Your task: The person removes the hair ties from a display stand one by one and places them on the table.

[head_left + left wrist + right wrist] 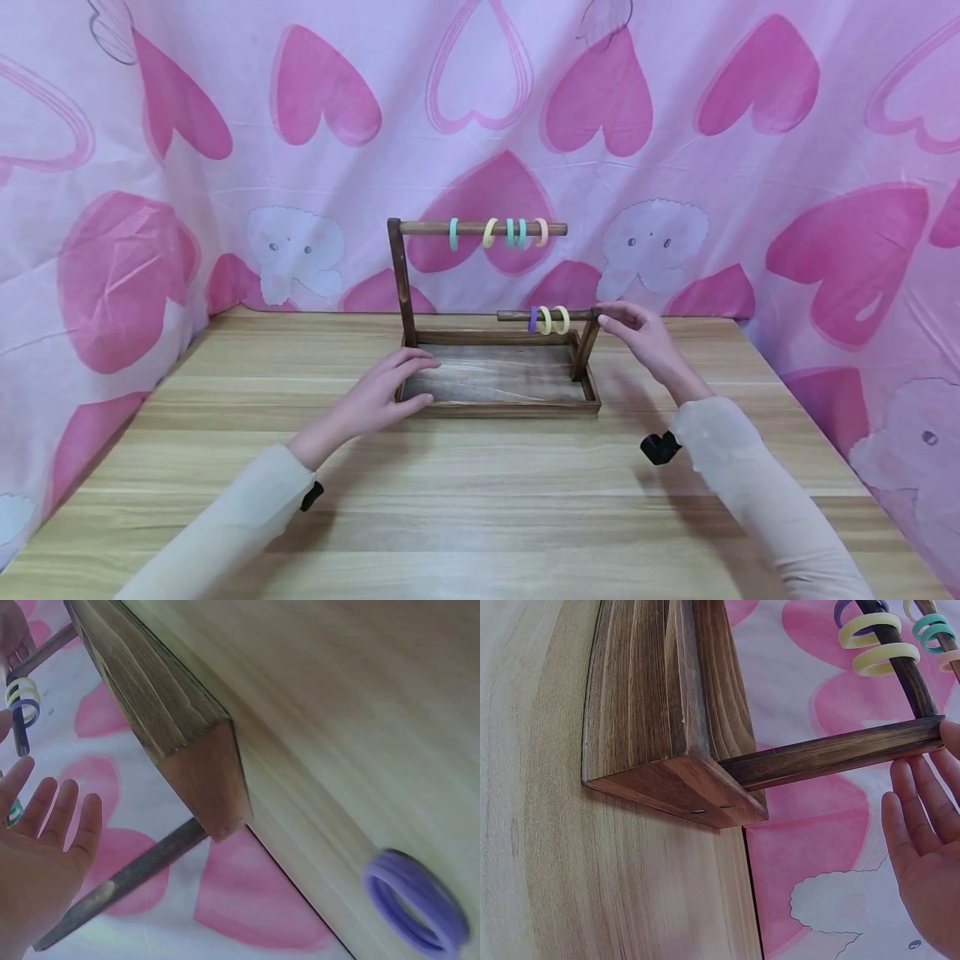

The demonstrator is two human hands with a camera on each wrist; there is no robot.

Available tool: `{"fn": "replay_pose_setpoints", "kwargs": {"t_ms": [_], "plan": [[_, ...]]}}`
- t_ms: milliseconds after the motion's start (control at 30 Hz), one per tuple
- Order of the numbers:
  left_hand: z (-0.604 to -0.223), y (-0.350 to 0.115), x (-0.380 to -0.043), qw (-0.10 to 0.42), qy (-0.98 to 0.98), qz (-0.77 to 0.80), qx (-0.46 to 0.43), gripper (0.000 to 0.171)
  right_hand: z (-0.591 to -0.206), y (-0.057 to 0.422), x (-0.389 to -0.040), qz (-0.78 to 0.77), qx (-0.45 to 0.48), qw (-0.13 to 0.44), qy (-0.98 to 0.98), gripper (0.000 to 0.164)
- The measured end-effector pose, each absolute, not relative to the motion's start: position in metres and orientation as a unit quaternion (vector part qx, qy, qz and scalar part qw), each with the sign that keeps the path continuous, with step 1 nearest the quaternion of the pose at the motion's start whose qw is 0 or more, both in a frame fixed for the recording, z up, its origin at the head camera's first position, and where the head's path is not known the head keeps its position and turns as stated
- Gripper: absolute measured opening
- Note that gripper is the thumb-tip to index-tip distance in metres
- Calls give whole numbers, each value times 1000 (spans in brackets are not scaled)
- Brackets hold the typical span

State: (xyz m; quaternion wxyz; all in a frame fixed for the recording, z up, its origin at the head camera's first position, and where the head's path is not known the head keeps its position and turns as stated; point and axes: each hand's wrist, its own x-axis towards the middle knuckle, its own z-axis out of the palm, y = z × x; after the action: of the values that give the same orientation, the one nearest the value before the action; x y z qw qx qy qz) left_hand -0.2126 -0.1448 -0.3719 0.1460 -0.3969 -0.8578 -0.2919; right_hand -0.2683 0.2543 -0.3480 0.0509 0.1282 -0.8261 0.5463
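Observation:
A dark wooden rack (pixel 502 409) with a tray base and two bars stands on the table. My right hand (pixel 639 333) pinches the top of its short right post, thumb on one side and fingers on the other. Stretched fingers of my left hand (pixel 386 394) reach over the tray's left end, thumb close to the near rim. Several green, yellow and pink rings hang on the upper bar (pixel 471 227). On the lower bar (pixel 513 316) are a purple ring (pixel 533 320) and two yellow rings (pixel 562 320).
In the left wrist view, purple rings (pixel 416 904) lie on the wooden table (pixel 480 500) beside the rack's left end. A pink heart-print cloth (pixel 480 100) hangs behind the table and along both sides. Black wrist devices (pixel 660 447) show under the sleeves.

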Motion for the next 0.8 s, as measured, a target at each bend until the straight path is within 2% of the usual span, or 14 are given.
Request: {"fn": "replay_pose_setpoints", "kwargs": {"t_ms": [233,567,800], "plan": [[-367,-130,-221,123,-859,-311,-388,51,-349,255,-269,549,127,50,-825,45],[-362,-112,-238,154,-840,-325,-406,57,-347,253,-269,548,118,50,-826,46],[-354,-96,-242,142,-843,-345,-387,56,-349,254,-270,551,125,52,-823,45]]}}
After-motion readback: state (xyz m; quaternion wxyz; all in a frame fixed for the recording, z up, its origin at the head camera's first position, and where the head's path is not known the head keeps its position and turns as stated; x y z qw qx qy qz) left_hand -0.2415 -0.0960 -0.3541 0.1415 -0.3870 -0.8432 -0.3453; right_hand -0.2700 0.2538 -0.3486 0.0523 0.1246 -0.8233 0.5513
